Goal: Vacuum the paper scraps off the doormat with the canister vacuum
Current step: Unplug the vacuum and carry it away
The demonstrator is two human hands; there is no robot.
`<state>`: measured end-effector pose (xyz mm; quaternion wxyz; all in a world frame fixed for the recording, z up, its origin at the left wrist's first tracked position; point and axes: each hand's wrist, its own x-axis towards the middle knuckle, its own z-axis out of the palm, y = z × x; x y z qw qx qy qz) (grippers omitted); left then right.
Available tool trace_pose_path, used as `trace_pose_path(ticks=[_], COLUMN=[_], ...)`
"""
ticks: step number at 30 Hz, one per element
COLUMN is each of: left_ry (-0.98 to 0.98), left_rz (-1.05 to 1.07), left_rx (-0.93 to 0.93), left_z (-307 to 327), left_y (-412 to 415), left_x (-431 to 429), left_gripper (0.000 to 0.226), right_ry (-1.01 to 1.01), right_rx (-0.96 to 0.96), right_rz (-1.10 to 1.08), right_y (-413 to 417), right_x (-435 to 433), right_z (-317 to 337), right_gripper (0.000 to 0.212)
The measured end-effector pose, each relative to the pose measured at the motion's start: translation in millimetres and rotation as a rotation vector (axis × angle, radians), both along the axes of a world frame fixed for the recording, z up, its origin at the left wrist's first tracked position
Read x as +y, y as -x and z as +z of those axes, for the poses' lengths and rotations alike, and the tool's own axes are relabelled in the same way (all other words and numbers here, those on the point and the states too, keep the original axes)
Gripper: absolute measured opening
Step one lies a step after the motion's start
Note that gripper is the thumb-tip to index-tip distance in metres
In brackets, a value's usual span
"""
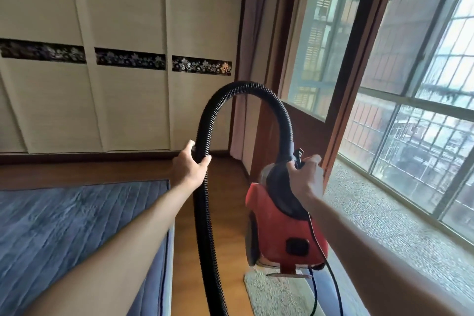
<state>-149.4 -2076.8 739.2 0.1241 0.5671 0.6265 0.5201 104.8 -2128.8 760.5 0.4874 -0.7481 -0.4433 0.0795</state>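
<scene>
Both arms stretch forward. The left grip curls round the black hose. The right grip clasps the top handle of the red canister vacuum, with the doormat at its 6 o'clock.

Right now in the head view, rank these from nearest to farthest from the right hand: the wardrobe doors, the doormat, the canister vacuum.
1. The canister vacuum: the right hand grips its top handle.
2. The doormat: on the floor, directly below the vacuum.
3. The wardrobe doors: along the far wall, ahead and to the left.
</scene>
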Motion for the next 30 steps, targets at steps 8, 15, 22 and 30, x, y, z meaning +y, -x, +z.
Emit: trace_pose_path(ticks=[8, 15, 22, 30], left_ry=[-0.036, -0.012, 0.015, 0.028], left_rz=[0.012, 0.058, 0.104, 0.136], left_rx=[-0.027, -0.041, -0.057, -0.050], left_z=[4.1, 10.1, 9.8, 24.2], left_y=[11.4, 5.2, -7.5, -18.2], left_x=[57.8, 153.0, 251.3, 326.5], left_gripper=[0.038, 0.041, 0.040, 0.041], right_ry=[-0.031, 0.000, 0.006, -0.003], right_rx=[0.008, 0.005, 0.026, 0.054], right_rz=[0.035, 0.088, 0.170, 0.188], right_y=[11.6, 3.0, -8.2, -15.2], right_x=[67.7, 166.4, 274.6, 358.7], right_z=[9.5, 20.5, 26.2, 31.6], right_gripper=[0.035, 0.035, 0.035, 0.033])
